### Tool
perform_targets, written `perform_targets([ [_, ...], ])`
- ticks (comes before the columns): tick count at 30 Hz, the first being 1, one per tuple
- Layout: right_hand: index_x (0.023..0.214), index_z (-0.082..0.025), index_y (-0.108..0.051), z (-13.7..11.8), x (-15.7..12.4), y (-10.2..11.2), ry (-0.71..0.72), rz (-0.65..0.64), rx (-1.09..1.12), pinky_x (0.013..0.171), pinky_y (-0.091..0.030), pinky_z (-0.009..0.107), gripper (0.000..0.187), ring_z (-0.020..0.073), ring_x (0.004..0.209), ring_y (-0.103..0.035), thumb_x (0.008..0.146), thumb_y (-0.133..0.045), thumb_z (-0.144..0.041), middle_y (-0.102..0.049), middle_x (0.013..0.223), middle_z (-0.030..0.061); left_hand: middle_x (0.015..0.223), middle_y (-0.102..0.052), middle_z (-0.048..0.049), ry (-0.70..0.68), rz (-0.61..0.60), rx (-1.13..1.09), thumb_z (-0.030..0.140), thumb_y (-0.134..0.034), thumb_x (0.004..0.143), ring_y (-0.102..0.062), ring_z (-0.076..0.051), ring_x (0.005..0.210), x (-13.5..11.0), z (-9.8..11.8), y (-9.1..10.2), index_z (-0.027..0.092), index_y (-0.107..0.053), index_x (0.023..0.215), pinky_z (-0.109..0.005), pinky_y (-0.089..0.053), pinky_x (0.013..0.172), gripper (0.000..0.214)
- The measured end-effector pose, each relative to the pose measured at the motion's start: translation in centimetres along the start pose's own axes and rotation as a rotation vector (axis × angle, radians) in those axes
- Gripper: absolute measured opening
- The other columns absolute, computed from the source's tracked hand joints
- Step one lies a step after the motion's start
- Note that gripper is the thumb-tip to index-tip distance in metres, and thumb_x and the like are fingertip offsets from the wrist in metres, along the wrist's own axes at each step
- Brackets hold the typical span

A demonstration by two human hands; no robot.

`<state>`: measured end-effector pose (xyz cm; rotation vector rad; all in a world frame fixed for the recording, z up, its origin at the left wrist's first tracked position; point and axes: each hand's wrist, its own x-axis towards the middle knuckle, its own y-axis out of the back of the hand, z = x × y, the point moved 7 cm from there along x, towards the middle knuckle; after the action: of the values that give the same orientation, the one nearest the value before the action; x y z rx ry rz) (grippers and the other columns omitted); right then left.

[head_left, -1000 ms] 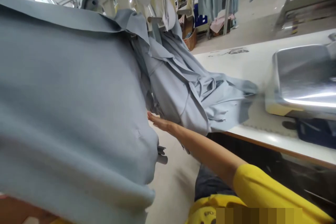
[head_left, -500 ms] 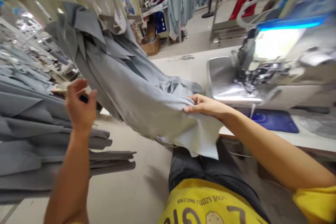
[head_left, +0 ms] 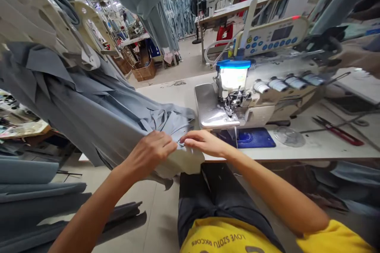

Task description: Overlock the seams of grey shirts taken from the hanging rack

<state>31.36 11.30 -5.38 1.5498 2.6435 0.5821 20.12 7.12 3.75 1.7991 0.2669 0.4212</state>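
A grey-blue piece of garment fabric (head_left: 97,122) drapes from a cream hanger clamp (head_left: 89,57) at the left down to the table's front edge. My left hand (head_left: 156,146) lies on it near its lower end, with fingers curled and gripping the cloth. Beside it, my right hand (head_left: 203,142) pinches the edge of the same cloth between thumb and fingers. Only a small gap separates the two hands. Just right of them stands an overlock sewing machine (head_left: 264,106), its lamp lit over the metal plate. Folds hide the fabric's exact shape.
Red-handled scissors (head_left: 341,131), a clear round dish (head_left: 289,136) and a blue pad (head_left: 257,138) lie on the white table (head_left: 314,148). Stacked grey fabric (head_left: 38,197) hangs at lower left. A cardboard box (head_left: 144,72) sits on the floor behind.
My left hand, raised and empty before, has come across to the right and down onto the fabric beside my right hand. The view has turned right, showing more of the machine.
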Motion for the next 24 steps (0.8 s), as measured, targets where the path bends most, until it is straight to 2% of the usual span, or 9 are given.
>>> perform_targets([
  [3, 0.113, -0.014, -0.059, 1.9, 1.1, -2.9, 0.002, 0.174, -0.289, 0.078, -0.048, 0.032, 0.041, 0.0230, 0.090, -0.062, 0.082, -0.063, -0.040, -0.066, 0.104, 0.0103, 0.084, -0.058, -0.0030, -0.033, -0.093, -0.037, 0.011, -0.045, 0.089, -0.051, -0.016, 0.079, -2.7, 2.0, -0.4, 0.016, -0.055, 0.089, -0.030, -0.038, 0.077, 0.011],
  [5, 0.111, -0.013, -0.059, 2.1, 1.8, -4.9, 0.072, 0.281, -0.368, 0.081, -0.048, 0.034, 0.036, 0.0240, 0.093, -0.061, 0.079, -0.067, -0.028, -0.064, 0.105, 0.0120, 0.083, -0.057, -0.0026, -0.018, -0.122, -0.051, 0.009, -0.044, 0.089, -0.051, -0.016, 0.078, -4.5, 2.8, -0.4, 0.016, -0.055, 0.087, -0.031, -0.039, 0.078, 0.013],
  [8, 0.103, -0.015, -0.061, 1.0, 2.2, -7.2, 0.156, 0.375, -0.340, 0.091, -0.043, 0.037, 0.018, 0.0237, 0.107, -0.053, 0.086, -0.056, -0.020, -0.057, 0.116, 0.0131, 0.079, -0.057, -0.0020, 0.020, -0.115, -0.078, 0.007, -0.042, 0.089, -0.051, -0.014, 0.076, -7.0, 3.6, 0.3, 0.016, -0.056, 0.087, -0.032, -0.039, 0.080, 0.016],
  [10, 0.107, -0.017, -0.058, -0.4, 2.4, -8.7, 0.256, 0.362, -0.277, 0.093, -0.043, 0.035, 0.020, 0.0212, 0.109, -0.052, 0.089, -0.053, -0.025, -0.054, 0.119, 0.0121, 0.079, -0.057, -0.0017, 0.050, -0.107, -0.100, 0.007, -0.043, 0.089, -0.051, -0.014, 0.076, -8.2, 3.9, 0.9, 0.015, -0.056, 0.086, -0.032, -0.039, 0.081, 0.016],
  [12, 0.113, -0.017, -0.053, -1.1, 3.1, -10.5, 0.293, 0.301, -0.255, 0.088, -0.046, 0.031, 0.031, 0.0192, 0.103, -0.055, 0.086, -0.060, -0.031, -0.057, 0.112, 0.0100, 0.080, -0.058, -0.0017, 0.075, -0.104, -0.112, 0.006, -0.044, 0.088, -0.052, -0.014, 0.077, -9.1, 4.0, 1.5, 0.015, -0.056, 0.087, -0.033, -0.039, 0.082, 0.014],
  [15, 0.118, -0.015, -0.050, -0.1, 4.6, -12.8, 0.181, 0.275, -0.332, 0.082, -0.047, 0.033, 0.045, 0.0220, 0.097, -0.056, 0.079, -0.069, -0.030, -0.058, 0.106, 0.0102, 0.081, -0.059, -0.0025, 0.107, -0.086, -0.130, 0.006, -0.045, 0.088, -0.051, -0.015, 0.077, -9.8, 4.0, 2.4, 0.014, -0.055, 0.089, -0.033, -0.039, 0.080, 0.013],
  [19, 0.117, -0.018, -0.055, 0.7, 5.4, -15.7, 0.219, 0.238, -0.411, 0.092, -0.039, 0.038, 0.036, 0.0246, 0.106, -0.051, 0.083, -0.063, -0.028, -0.055, 0.116, 0.0125, 0.081, -0.059, -0.0025, 0.159, -0.091, -0.195, 0.007, -0.044, 0.089, -0.050, -0.014, 0.075, -10.3, 3.7, 3.0, 0.014, -0.055, 0.089, -0.031, -0.038, 0.074, 0.013],
  [22, 0.104, -0.016, -0.061, 1.3, 5.9, -16.8, 0.212, 0.195, -0.428, 0.089, -0.038, 0.038, 0.024, 0.0251, 0.098, -0.053, 0.082, -0.063, -0.023, -0.060, 0.103, 0.0130, 0.082, -0.059, -0.0028, 0.175, -0.116, -0.218, 0.009, -0.042, 0.091, -0.049, -0.015, 0.077, -10.7, 3.6, 2.8, 0.015, -0.054, 0.090, -0.031, -0.037, 0.075, 0.014],
  [24, 0.093, -0.013, -0.064, 2.0, 6.4, -16.3, 0.149, 0.232, -0.392, 0.084, -0.039, 0.037, 0.012, 0.0251, 0.092, -0.054, 0.082, -0.060, -0.015, -0.062, 0.091, 0.0131, 0.082, -0.059, -0.0029, 0.183, -0.126, -0.223, 0.009, -0.041, 0.091, -0.049, -0.015, 0.077, -10.8, 3.5, 2.5, 0.015, -0.054, 0.089, -0.031, -0.037, 0.076, 0.014],
])
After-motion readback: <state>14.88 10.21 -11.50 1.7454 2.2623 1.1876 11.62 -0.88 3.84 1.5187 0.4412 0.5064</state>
